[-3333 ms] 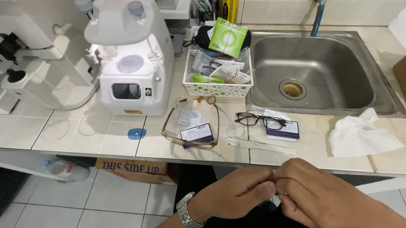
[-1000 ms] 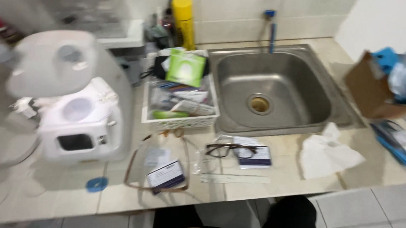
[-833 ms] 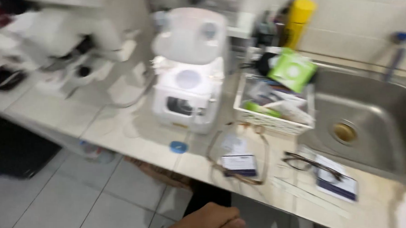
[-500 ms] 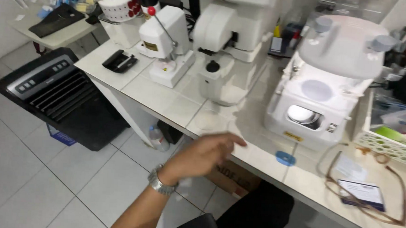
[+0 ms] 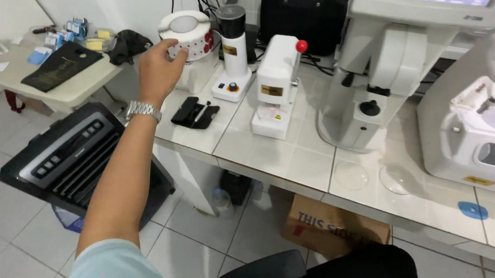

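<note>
While the tall white optical machine with a black knob point(image 5: 375, 78) stands well to the right on the tiled counter point(image 5: 275, 157), we judge this a reach: our left hand point(image 5: 158, 66), fingers spread and empty, nears the white roll of stickers point(image 5: 186, 34). Our right hand is out of view, and closing on that roll calls for a short forward stretch.

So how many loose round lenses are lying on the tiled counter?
2: one lens and a second lens side by side, apart, near the counter's front edge, between the tall machine and the white machine. Others may be hidden.
</note>
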